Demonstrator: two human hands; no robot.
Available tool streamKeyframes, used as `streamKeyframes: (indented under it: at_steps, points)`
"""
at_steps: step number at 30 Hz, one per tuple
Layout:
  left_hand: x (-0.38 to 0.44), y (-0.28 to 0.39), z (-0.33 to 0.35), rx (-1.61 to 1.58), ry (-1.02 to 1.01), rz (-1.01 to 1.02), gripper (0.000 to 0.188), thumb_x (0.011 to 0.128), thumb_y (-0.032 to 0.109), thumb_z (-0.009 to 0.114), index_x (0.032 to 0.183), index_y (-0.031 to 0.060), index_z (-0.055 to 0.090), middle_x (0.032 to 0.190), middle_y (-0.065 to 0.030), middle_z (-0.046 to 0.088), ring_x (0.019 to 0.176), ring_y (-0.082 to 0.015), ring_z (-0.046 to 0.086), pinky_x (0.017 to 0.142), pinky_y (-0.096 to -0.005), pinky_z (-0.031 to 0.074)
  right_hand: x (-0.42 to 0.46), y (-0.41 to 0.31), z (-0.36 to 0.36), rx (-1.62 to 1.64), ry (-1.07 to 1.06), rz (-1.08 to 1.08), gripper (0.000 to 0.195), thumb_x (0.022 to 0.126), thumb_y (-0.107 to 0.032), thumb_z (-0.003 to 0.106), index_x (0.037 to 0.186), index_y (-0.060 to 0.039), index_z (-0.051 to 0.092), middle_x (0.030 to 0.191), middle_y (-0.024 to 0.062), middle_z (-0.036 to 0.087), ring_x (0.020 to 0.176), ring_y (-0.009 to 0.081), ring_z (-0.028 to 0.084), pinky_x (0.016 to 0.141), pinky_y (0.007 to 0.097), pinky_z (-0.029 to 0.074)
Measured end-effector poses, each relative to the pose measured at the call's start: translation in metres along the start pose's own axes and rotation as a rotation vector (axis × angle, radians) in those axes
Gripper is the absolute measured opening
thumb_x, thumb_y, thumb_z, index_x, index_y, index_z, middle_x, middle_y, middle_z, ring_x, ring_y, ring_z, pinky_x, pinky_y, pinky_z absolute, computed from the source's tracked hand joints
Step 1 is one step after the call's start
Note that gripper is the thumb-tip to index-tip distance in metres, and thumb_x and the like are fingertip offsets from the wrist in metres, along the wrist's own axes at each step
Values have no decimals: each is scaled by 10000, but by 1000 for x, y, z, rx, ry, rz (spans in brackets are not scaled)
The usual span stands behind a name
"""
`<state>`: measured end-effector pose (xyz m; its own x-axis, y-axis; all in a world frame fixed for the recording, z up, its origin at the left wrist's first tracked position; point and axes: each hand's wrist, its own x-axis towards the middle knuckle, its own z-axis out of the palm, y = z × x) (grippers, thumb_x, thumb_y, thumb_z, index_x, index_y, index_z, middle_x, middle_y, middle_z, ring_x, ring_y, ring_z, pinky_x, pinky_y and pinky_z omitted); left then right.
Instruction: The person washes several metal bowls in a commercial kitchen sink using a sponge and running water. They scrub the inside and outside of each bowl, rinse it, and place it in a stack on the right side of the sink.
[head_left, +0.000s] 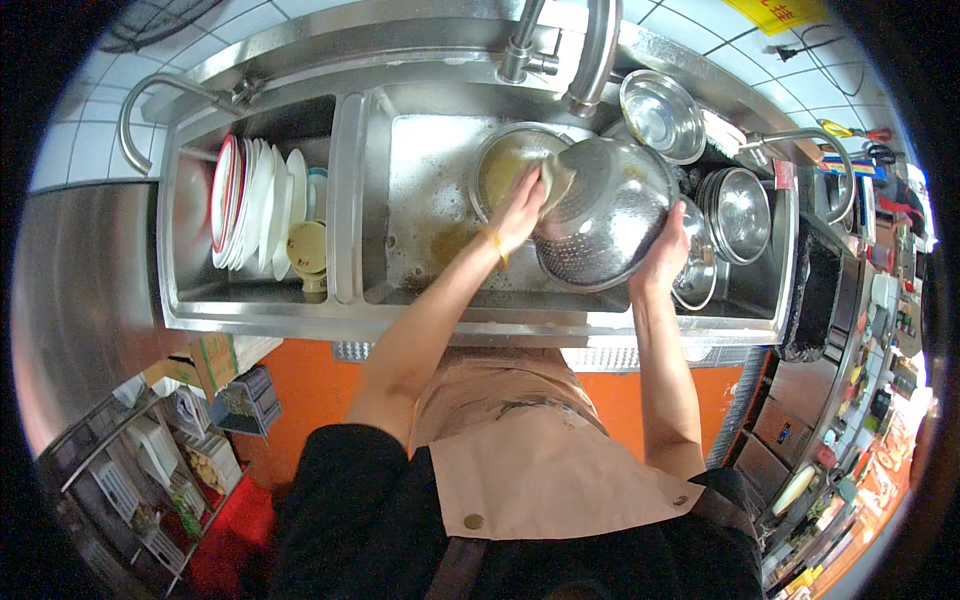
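Note:
A large perforated metal colander (611, 217) is tilted over the middle basin of a steel sink (420, 142), its outer side facing up. My right hand (664, 251) grips its rim at the right. Against its left side my left hand (521, 202) holds a pale cloth or sponge (556, 184); a yellow band circles that wrist. Beneath and left of the colander, a round metal strainer or bowl (495, 161) rests in the basin, partly hidden by my left hand. Brownish spots and liquid mark the basin floor.
White plates (259, 202) stand on edge in the left basin beside yellowish bowls (307, 247). Nested steel bowls (739, 216) fill part of the right basin; another steel bowl (662, 116) sits behind. A flexible faucet (592, 60) hangs over the back edge, with curved taps (135, 112) at the sides.

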<state>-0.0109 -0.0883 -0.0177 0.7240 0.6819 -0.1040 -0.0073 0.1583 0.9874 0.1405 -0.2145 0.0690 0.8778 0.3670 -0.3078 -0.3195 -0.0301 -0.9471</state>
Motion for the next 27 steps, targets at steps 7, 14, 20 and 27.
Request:
streamKeyframes:
  at_steps: [7,14,20,27]
  points:
    - [-45,9,57,447,100,329,526,937,-3,457,1454,34,368,1532,-190,288,1405,-352,312,1151,-421,291,5,8,1,-348,27,166,420,1001,-421,504,906,-39,650,757,-22,510,684,101,437,638,269,368]
    - [32,-7,21,-255,326,-75,277,955,25,517,1210,38,625,1137,-60,660,1026,-140,591,906,-259,471,-26,-68,-69,-698,-15,-231,397,989,-355,569,732,-56,619,577,-52,460,504,62,375,469,256,291]
    - [4,-18,-28,-324,451,-74,271,949,14,510,1177,53,652,1036,-9,646,890,-92,567,794,-227,470,34,-77,-141,-1170,129,-433,394,986,-369,560,847,-17,666,585,110,555,505,159,461,517,351,382]
    - [-19,-27,-111,150,527,-105,309,925,24,526,1201,101,643,915,-29,663,731,-82,537,679,-242,454,66,58,-82,-1157,-285,-562,280,886,-239,643,1137,-114,651,930,170,707,834,320,703,720,422,546]
